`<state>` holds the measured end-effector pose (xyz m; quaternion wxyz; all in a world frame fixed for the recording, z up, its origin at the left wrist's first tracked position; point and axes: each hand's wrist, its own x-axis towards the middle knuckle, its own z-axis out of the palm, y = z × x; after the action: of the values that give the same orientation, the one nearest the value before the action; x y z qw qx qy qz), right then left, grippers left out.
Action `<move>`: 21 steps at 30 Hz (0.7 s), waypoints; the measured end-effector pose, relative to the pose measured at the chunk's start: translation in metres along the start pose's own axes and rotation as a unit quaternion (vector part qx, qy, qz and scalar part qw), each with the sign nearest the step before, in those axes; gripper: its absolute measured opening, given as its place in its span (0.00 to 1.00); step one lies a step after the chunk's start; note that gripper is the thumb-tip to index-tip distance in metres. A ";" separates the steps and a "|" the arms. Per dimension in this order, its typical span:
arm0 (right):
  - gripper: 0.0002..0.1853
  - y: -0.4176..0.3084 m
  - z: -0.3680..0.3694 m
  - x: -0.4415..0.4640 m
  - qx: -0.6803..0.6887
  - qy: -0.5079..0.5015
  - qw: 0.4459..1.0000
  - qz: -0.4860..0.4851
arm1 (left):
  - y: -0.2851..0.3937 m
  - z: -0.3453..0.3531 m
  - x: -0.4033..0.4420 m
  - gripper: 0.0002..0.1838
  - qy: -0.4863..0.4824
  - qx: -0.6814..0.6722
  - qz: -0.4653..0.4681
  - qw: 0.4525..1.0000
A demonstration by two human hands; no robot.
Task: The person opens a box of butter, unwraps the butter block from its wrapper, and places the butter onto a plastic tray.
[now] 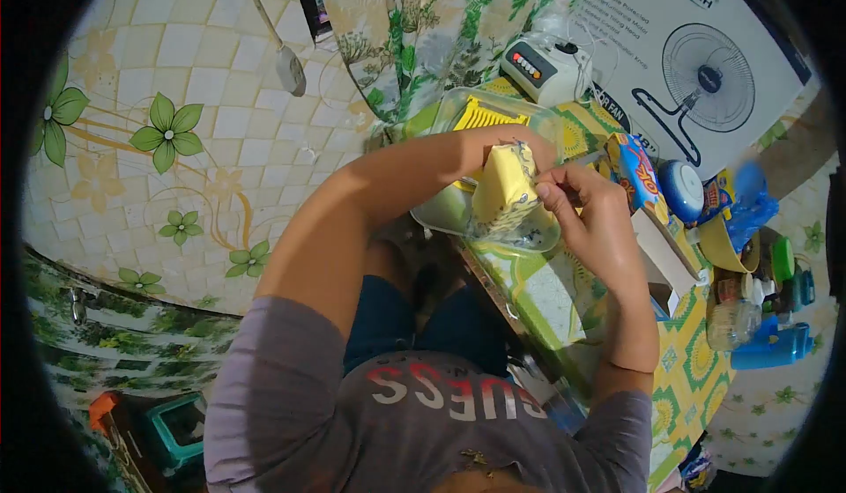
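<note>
From my station I see a wall (106, 246) covered in beige tile pattern with green flowers and orange swirls. Similar flower print shows at far right. A pale cord with an inline switch (291, 70) hangs against the wall. Curtain (423, 17), fern and leaf print, at top centre. Table (696, 343) on my right, patterned yellow-green cover; large printed fan box (617, 8) standing at its far side. Lower left, green leafy patterned covering (132, 343). Light uneven, picture edges dark; floor too dark for me to read.
</note>
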<state>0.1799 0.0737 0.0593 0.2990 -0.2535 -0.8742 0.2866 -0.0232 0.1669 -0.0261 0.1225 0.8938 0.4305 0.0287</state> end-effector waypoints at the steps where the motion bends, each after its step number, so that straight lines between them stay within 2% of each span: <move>1: 0.09 0.000 0.000 0.000 0.001 0.000 1.000 0.003 | -0.015 0.006 0.014 0.17 -0.034 -0.021 0.001 0.999; 3: 0.09 0.000 0.000 0.000 -0.001 0.001 1.000 0.006 | -0.046 0.014 0.046 0.18 -0.080 -0.069 -0.028 0.994; 4: 0.09 0.000 0.000 0.001 -0.003 0.002 1.000 0.005 | -0.034 0.002 0.043 0.19 -0.089 -0.096 -0.058 0.990; 6: 0.09 0.001 0.000 0.002 -0.005 0.001 1.000 0.002 | -0.006 -0.033 0.028 0.19 -0.058 -0.163 -0.180 0.968; 9: 0.09 0.002 0.000 0.003 -0.007 0.000 1.000 -0.005 | 0.005 -0.067 0.002 0.21 -0.046 -0.177 -0.224 0.957; 12: 0.10 0.003 0.000 0.005 -0.004 0.003 1.000 0.003 | -0.015 -0.073 -0.025 0.23 0.023 -0.185 -0.155 0.970; 14: 0.10 0.003 0.000 0.007 0.023 -0.006 0.999 0.033 | -0.015 -0.074 -0.056 0.19 0.081 -0.245 -0.143 0.955; 16: 0.10 0.014 0.004 0.009 0.066 -0.003 0.997 0.050 | 0.005 -0.082 -0.096 0.16 0.091 -0.288 -0.174 0.937; 18: 0.10 0.024 0.011 0.011 0.100 0.015 0.993 0.063 | 0.022 -0.074 -0.130 0.15 0.140 -0.356 -0.246 0.890; 20: 0.10 0.028 0.018 0.013 0.123 0.047 0.989 0.073 | 0.052 -0.069 -0.165 0.13 0.218 -0.346 -0.293 0.864; 21: 0.10 0.027 0.020 0.014 0.143 0.057 0.984 0.085 | 0.061 -0.058 -0.180 0.13 0.260 -0.376 -0.275 0.846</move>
<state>0.1648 0.0946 0.0338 0.3557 -0.2977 -0.7810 0.4183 -0.0992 0.0019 0.0545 0.3356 0.5839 0.6309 0.3852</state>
